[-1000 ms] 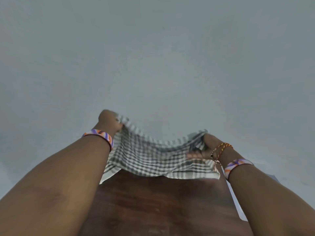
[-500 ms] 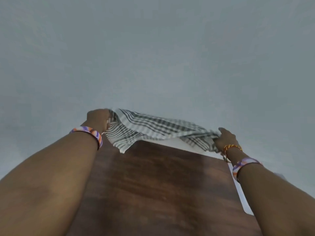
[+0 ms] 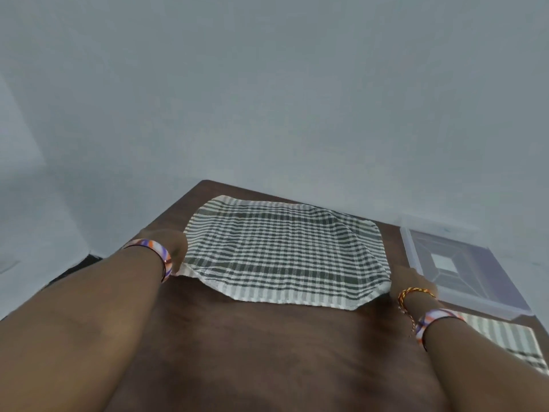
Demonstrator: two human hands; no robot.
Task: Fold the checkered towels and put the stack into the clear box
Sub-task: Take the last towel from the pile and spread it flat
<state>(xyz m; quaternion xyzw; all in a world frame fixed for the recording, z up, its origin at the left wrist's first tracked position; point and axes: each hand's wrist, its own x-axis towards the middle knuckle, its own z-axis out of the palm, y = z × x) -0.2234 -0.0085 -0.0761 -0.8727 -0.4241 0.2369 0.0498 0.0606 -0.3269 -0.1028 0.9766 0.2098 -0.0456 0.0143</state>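
A grey-and-white checkered towel (image 3: 285, 254) lies spread flat across the far half of the dark wooden table (image 3: 267, 352). My left hand (image 3: 166, 243) grips the towel's left edge, and my right hand (image 3: 411, 281) grips its right edge; the fingertips are hidden by the cloth. The clear box (image 3: 416, 254) stands open on the table just right of the towel, beside my right hand. A second checkered towel (image 3: 511, 340) lies in front of the box at the lower right, partly covered by my right forearm.
A pale grey wall rises right behind the table's far edge. The table's left edge drops to a light floor with a dark patch (image 3: 74, 269). Bare wood shows between my forearms.
Both hands have brought the towel down from mid-air and laid it flat on the table. The view tilted down, so the clear box and the second towel came into sight.
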